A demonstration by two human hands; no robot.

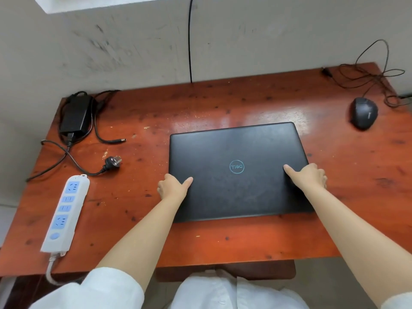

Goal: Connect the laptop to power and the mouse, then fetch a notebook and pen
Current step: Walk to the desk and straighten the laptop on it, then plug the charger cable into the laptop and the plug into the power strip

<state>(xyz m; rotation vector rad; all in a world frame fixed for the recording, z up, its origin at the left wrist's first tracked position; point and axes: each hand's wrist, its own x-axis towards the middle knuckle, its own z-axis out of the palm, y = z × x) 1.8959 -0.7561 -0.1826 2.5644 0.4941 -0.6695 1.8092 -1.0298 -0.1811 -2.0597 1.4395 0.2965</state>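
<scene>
A black laptop (236,150) lies with its lid down in the middle of the red-brown wooden table (223,241). My left hand (172,187) grips its left edge, thumb on the lid. My right hand (308,177) grips the right edge the same way. At the far left lies a black power adapter (75,115); its barrel connector (118,141) and wall plug (112,162) lie loose on the table. A white power strip (65,210) with blue sockets lies at the left front. A black wired mouse (363,113) sits at the far right, its cable (374,70) coiled behind it.
A scuffed white wall stands right behind the table, with a black cable (190,41) running down it. The power strip's grey cord (50,270) hangs over the front edge. White sleeves and clothing show at the bottom. No notebook or pen is in view.
</scene>
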